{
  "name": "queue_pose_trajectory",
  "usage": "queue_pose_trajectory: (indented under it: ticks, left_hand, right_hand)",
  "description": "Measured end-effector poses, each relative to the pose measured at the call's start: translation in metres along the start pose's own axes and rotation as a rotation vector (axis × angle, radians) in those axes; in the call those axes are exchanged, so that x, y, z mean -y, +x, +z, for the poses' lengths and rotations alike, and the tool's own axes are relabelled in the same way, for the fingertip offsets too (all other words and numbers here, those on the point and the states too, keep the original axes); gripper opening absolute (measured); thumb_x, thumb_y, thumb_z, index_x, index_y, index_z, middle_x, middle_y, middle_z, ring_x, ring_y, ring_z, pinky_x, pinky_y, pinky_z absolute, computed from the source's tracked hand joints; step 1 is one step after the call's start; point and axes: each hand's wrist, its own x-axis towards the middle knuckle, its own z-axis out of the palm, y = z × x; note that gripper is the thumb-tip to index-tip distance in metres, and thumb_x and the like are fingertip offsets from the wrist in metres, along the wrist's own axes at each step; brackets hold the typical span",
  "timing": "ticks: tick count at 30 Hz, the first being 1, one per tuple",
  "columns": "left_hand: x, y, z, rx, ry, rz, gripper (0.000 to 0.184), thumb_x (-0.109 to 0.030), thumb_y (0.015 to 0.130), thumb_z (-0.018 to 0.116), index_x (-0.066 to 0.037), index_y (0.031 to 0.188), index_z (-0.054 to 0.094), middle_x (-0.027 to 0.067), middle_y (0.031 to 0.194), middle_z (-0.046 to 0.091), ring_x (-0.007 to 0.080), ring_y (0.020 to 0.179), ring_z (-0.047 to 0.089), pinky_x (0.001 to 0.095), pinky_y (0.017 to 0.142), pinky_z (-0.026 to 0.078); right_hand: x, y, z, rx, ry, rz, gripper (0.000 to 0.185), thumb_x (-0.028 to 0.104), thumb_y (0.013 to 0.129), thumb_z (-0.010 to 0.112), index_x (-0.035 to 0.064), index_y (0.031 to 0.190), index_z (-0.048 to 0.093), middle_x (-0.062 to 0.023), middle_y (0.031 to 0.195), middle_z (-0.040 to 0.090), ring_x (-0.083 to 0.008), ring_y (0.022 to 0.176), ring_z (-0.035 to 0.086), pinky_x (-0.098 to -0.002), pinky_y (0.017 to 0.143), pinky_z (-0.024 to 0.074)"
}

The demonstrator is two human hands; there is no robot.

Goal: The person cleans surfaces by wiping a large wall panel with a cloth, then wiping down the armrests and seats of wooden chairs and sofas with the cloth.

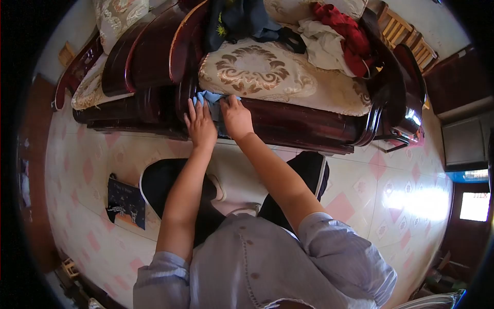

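A blue cloth (210, 96) lies at the front left corner of the cushion (252, 67), which is cream with brown floral patterns. Part of some greyish-blue fabric hangs between my hands over the dark wooden sofa front (293, 121). My left hand (201, 126) has its fingers spread, with the fingertips at the blue cloth and the wood beside it. Close by on the right, my right hand (236, 117) has its fingers curled down onto the cloth at the cushion's edge. Its fingertips are partly hidden.
Dark clothing (242, 20) and a red garment (350, 36) with white cloth (321, 44) lie on the sofa. A black printed bag (126, 202) is on the tiled floor (92, 180) at left. A wooden armrest (180, 46) rises left of my hands.
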Motion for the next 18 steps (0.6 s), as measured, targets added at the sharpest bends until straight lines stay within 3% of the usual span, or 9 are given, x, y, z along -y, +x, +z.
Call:
queue_pose_trajectory:
  ticks: [3, 6, 7, 15, 18]
  left_hand:
    - [-0.012, -0.001, 0.012, -0.062, -0.092, 0.005, 0.043, -0.010, 0.089, 0.047, -0.001, 0.131, 0.048, 0.0160, 0.140, 0.043, 0.0360, 0.142, 0.023, 0.0584, 0.108, 0.027]
    - [-0.035, -0.009, 0.023, -0.102, -0.236, 0.183, 0.031, -0.011, 0.087, 0.050, 0.002, 0.114, 0.052, 0.0202, 0.129, 0.044, 0.0408, 0.137, 0.030, 0.0586, 0.106, 0.030]
    - [-0.047, -0.013, 0.024, -0.118, -0.254, 0.197, 0.029, -0.011, 0.087, 0.050, 0.002, 0.113, 0.053, 0.0204, 0.128, 0.044, 0.0409, 0.136, 0.031, 0.0585, 0.106, 0.030]
    - [-0.152, -0.025, 0.029, -0.062, -0.434, 0.299, 0.032, -0.014, 0.092, 0.046, 0.002, 0.118, 0.054, 0.0201, 0.136, 0.041, 0.0407, 0.138, 0.028, 0.0582, 0.108, 0.028]
    - [-0.185, -0.025, 0.025, 0.099, -0.398, 0.362, 0.040, -0.016, 0.093, 0.045, 0.001, 0.129, 0.051, 0.0177, 0.141, 0.039, 0.0392, 0.141, 0.023, 0.0571, 0.112, 0.022]
  right_hand:
    - [-0.011, -0.008, -0.007, -0.027, -0.028, -0.017, 0.031, 0.009, 0.078, 0.057, 0.0094, 0.108, 0.061, -0.0092, 0.095, 0.052, -0.0262, 0.090, 0.060, -0.0369, 0.069, 0.0539]
    - [-0.034, -0.027, -0.024, -0.080, -0.078, -0.039, 0.022, 0.013, 0.079, 0.058, 0.0095, 0.101, 0.061, -0.0085, 0.095, 0.052, -0.0251, 0.088, 0.059, -0.0376, 0.065, 0.0536]
    - [-0.041, -0.034, -0.030, -0.077, -0.086, -0.015, 0.028, 0.012, 0.078, 0.058, 0.0118, 0.106, 0.061, -0.0077, 0.095, 0.052, -0.0249, 0.088, 0.059, -0.0377, 0.066, 0.0536]
    - [-0.108, -0.082, -0.089, -0.170, -0.274, 0.140, 0.031, 0.010, 0.079, 0.056, 0.0133, 0.110, 0.063, -0.0075, 0.095, 0.054, -0.0266, 0.088, 0.059, -0.0361, 0.067, 0.0536]
    - [-0.130, -0.097, -0.109, -0.127, -0.346, 0.287, 0.037, 0.012, 0.079, 0.058, 0.0141, 0.116, 0.062, -0.0081, 0.096, 0.054, -0.0268, 0.089, 0.060, -0.0360, 0.067, 0.0537]
